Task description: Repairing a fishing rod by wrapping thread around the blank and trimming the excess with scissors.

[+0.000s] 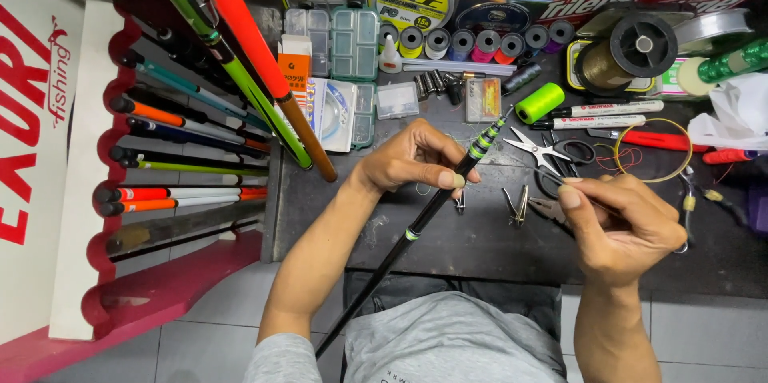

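Fingers of the left hand (416, 161) are clenched around a slim black fishing rod with green and grey bands (448, 187), gripping it just below its banded upper section, thumb pressed along the shaft. The rod runs diagonally from the person's lap, low in the view, up over the dark work surface (472, 243), its tip ending near a fluorescent green spool of thread (539, 102). The right hand (620, 219) is closed in a pinch, thumb and forefinger holding what looks like a fine thread or thin line; it is too thin to tell for certain. Between the two hands, on the surface, lie small silver pliers (518, 205), and just beyond them silver scissors with black handles (550, 151). Further back stand a row of small coloured thread bobbins (472, 41) and clear plastic compartment boxes (344, 39). To the left, a red scalloped rack (108, 191) holds several more rods with orange, green and black butts.
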